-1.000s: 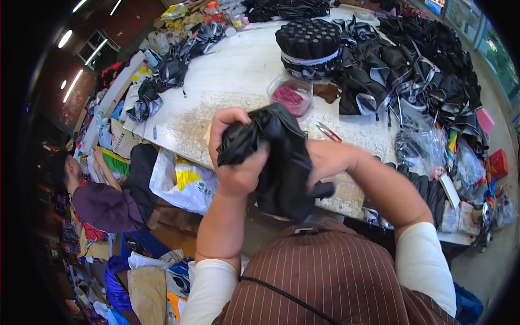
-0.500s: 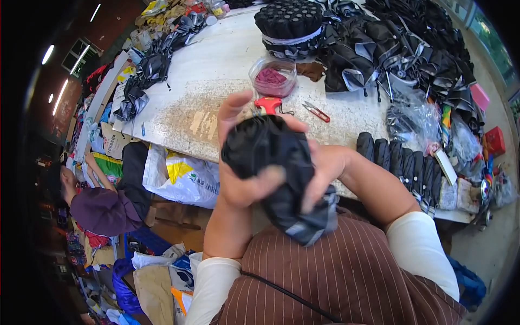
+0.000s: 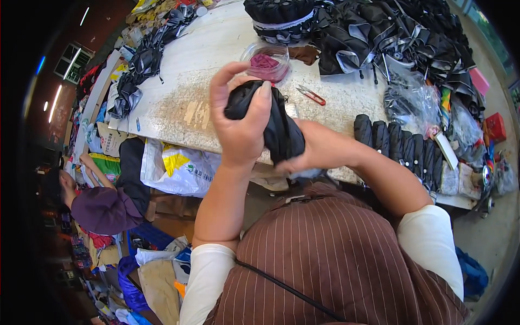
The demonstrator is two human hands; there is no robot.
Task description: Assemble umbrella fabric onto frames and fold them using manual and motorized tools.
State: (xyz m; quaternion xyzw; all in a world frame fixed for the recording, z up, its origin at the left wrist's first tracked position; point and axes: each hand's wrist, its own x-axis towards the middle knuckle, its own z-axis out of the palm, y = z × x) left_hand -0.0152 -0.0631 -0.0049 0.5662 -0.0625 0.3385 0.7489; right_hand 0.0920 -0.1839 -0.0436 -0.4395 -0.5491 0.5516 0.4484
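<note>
A black folding umbrella (image 3: pixel 284 129), its cloth gathered into a bundle, is held above the near edge of the table. My left hand (image 3: pixel 241 122) is closed around its upper left end, thumb across the cloth and forefinger raised. The right hand (image 3: pixel 317 145) grips the lower right part, its fingers partly hidden behind the cloth and slightly blurred. Just beyond the umbrella stand a clear plastic tub (image 3: pixel 285 66) with a pink-purple wad in it and, to its right, a pair of red-handled thread snips (image 3: pixel 312 96) lying on the table.
Several folded black umbrellas (image 3: pixel 394 142) lie in a row at the right. Farther back are a tied round bundle of umbrellas (image 3: pixel 281 24) and a heap of loose black ones (image 3: pixel 352 40). A white sack (image 3: pixel 179 176) hangs by the table (image 3: pixel 189 59). A person in purple (image 3: pixel 103 210) sits at left.
The umbrella has risen and tilted away from my apron toward the table. My left thumb now lies over its upper end, and my right hand has shifted toward its lower end.
</note>
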